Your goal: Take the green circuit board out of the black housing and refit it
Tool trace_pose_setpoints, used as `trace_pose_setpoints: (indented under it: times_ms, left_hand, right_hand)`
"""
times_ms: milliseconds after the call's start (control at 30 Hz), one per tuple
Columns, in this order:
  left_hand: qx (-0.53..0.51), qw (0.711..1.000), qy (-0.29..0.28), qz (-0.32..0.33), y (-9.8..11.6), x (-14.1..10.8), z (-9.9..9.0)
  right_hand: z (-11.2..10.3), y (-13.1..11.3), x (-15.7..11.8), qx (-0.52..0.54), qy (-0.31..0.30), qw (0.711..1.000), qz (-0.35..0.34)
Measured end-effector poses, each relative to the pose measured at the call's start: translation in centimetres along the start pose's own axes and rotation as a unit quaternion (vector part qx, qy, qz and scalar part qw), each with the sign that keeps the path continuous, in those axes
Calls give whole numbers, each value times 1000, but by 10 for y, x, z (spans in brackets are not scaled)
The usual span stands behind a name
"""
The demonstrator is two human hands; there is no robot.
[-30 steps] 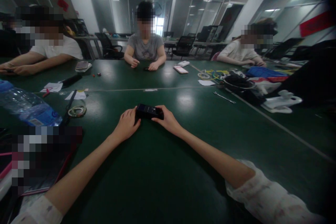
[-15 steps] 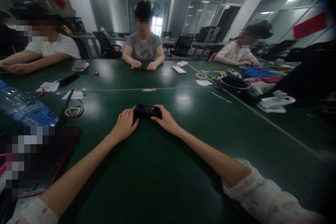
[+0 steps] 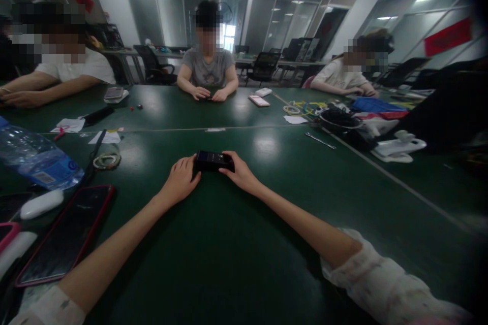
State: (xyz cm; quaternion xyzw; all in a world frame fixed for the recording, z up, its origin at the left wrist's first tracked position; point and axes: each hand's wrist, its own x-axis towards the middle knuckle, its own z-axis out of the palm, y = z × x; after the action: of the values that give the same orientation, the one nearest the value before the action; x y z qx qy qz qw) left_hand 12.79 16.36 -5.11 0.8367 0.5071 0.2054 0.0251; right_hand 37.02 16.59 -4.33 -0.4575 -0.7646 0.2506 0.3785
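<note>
A small black device with a screen sits at the middle of the green table, its display side facing me. My left hand grips its left end, fingers over the top edge and thumb near the lower corner. On the right end, my right hand pinches the device between thumb and fingers. Both forearms stretch forward over the table. The exact kind of device cannot be made out, and its ends are partly hidden by my fingers.
Left of my arm lie a red-cased phone, a white case, a water bottle and bracelets. A wrench and white plastic part lie on the right. Several people sit across, one in grey.
My hands and the black device stay practically still. The view shifts very slightly. Across the table, the hands of the person in grey have moved a little closer together.
</note>
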Motion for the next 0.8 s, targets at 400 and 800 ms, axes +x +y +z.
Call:
trace_pose_setpoints:
  times_ms: [400,800]
  left_hand:
    - [0,1000,-8,-1,0,0,0]
    - [5,1000,4,3,0,1,1]
  right_hand:
    - [1,2,-1,2,-2,1000,3]
    - [1,-2,0,-12,7,1000,-6]
